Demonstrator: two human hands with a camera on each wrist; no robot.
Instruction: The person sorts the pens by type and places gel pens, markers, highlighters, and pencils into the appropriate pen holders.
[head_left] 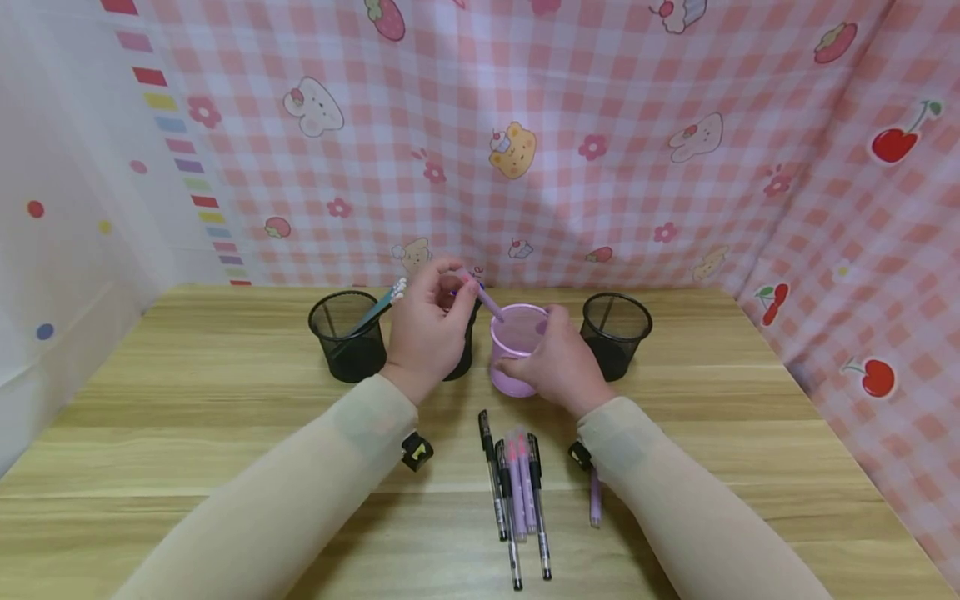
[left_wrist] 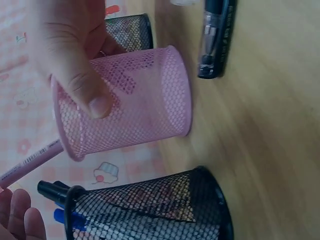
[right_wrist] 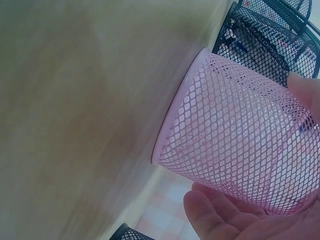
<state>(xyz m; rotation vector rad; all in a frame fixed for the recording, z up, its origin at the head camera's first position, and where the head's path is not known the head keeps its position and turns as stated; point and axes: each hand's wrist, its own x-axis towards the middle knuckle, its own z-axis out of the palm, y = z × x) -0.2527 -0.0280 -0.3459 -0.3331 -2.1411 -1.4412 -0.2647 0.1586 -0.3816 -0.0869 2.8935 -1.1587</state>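
My left hand pinches a light purple pen between thumb and fingers. The pen slants down to the right, its lower end at the rim of a pink mesh pen holder. Around that holder's right side, my right hand grips with the thumb in front. The holder stands upright on the wooden table. In the left wrist view the pen meets the holder's rim, with fingertips at its other end. Behind my left hand, partly hidden, stands a black mesh pen holder with black and blue pens in it.
Further left, a black mesh holder contains a teal stick with white tips. Another black mesh holder stands at the right. Several black and purple pens lie in front, and one purple pen lies by my right sleeve.
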